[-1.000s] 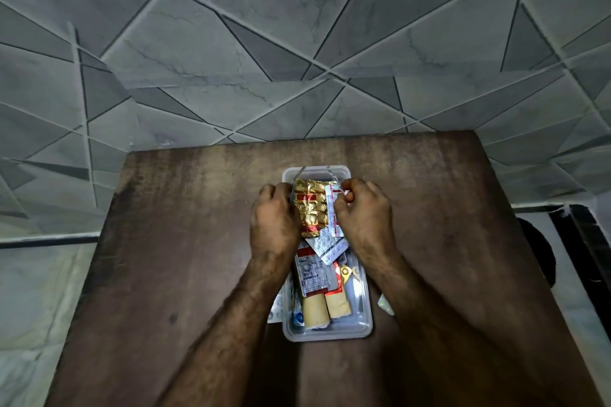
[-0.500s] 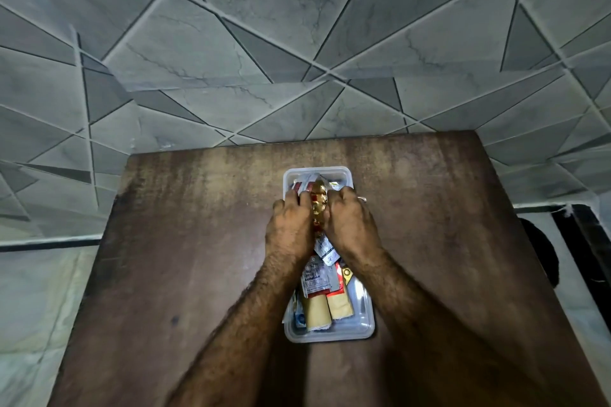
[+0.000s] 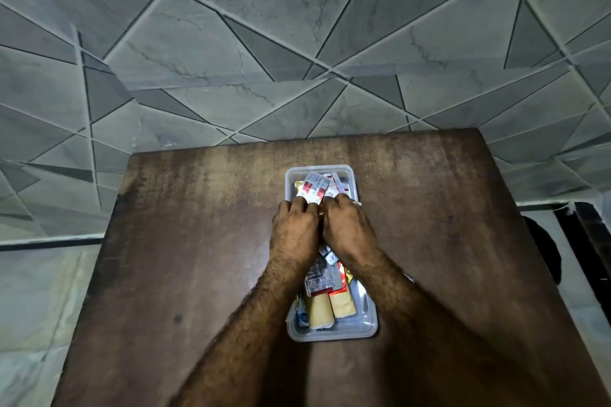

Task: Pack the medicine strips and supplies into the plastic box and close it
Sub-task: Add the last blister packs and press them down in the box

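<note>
Both hands, left hand [image 3: 294, 231] and right hand [image 3: 347, 228], press curled onto medicine strips [image 3: 312, 190] inside the plastic box [image 3: 367, 324]. Most supplies look packed; no lid is on it yet

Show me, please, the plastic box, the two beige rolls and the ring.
box [image 3: 332, 334]: head view, near rim.
rolls [image 3: 330, 307]: head view, inner edge of left roll.
ring [image 3: 355, 203]: head view, band on right hand's finger.

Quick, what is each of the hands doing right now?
Left hand: curled, pressing the medicine strips down into the plastic box.
Right hand: curled, pressing the same strips; a real grip cannot be told.
</note>
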Demonstrator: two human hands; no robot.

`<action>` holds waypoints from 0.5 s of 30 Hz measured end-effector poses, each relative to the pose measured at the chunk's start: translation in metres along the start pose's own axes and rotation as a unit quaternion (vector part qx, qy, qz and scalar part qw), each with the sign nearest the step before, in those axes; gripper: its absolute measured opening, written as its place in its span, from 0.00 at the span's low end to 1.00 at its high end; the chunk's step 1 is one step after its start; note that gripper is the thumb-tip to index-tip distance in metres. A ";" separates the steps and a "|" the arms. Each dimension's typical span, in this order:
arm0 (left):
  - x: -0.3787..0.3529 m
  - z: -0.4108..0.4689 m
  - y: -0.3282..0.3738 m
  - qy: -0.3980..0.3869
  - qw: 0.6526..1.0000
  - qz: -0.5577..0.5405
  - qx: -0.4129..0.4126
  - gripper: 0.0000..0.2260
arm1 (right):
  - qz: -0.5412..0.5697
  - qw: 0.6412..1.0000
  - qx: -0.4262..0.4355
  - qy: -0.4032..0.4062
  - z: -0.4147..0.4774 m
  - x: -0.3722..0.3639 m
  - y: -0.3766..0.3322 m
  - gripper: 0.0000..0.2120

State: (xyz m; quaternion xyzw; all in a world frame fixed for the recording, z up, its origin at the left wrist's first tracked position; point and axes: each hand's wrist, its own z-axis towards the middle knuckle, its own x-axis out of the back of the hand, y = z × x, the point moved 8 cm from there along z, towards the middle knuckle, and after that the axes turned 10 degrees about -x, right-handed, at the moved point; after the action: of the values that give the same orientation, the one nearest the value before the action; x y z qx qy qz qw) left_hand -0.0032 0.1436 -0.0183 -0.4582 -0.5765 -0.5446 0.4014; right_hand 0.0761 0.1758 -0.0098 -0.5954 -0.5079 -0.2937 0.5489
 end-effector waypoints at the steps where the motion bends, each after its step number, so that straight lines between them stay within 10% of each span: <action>1: -0.001 0.000 -0.001 -0.001 1.000 0.002 0.000 0.17 | 0.001 1.000 0.002 -0.003 0.000 -0.002 0.001 0.14; 15: 0.017 -0.028 -0.049 0.165 0.960 -0.214 0.080 0.16 | 0.112 0.993 -0.030 0.036 -0.005 0.028 0.039 0.18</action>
State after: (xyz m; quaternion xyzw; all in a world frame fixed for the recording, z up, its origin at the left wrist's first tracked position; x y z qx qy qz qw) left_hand -0.0555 0.1181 -0.0120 -0.1948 -0.6286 -0.6378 0.4001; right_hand 0.1219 0.1840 0.0031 -0.6536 -0.4091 -0.2668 0.5782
